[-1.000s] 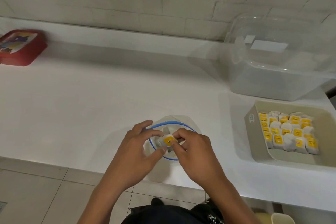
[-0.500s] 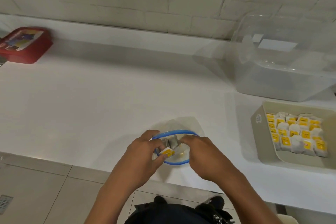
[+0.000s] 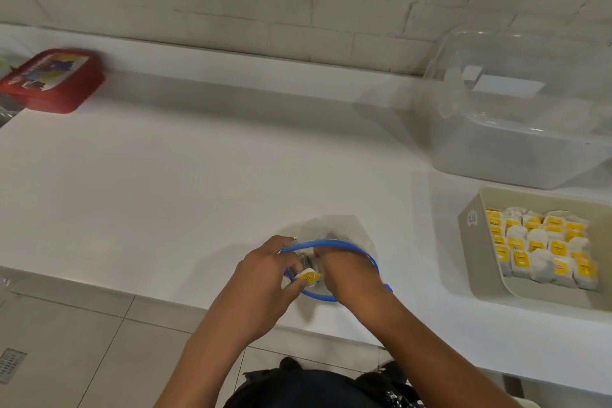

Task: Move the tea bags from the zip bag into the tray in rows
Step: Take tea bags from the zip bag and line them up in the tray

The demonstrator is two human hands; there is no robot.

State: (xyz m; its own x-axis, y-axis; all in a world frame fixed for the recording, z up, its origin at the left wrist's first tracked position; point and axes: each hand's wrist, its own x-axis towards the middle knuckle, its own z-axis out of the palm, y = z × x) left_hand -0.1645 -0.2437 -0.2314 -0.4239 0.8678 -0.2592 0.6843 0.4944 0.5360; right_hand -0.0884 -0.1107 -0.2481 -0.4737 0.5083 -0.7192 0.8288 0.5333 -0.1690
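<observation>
The left hand (image 3: 265, 270) pinches a small white tea bag with a yellow tag (image 3: 309, 276) at the blue-rimmed mouth of a clear plastic zip bag (image 3: 347, 235), while the right hand (image 3: 347, 272) reaches inside, its fingers hidden. The bag sits near the front edge of a white counter (image 3: 198, 192). Well to the right, a beige rectangular tray (image 3: 470, 228) holds rows of matching tea bags (image 3: 543, 248).

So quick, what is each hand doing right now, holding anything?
Left hand: pinching a tea bag at the mouth of the zip bag.
Right hand: fingers reach into the zip bag; cannot tell if it holds anything.
</observation>
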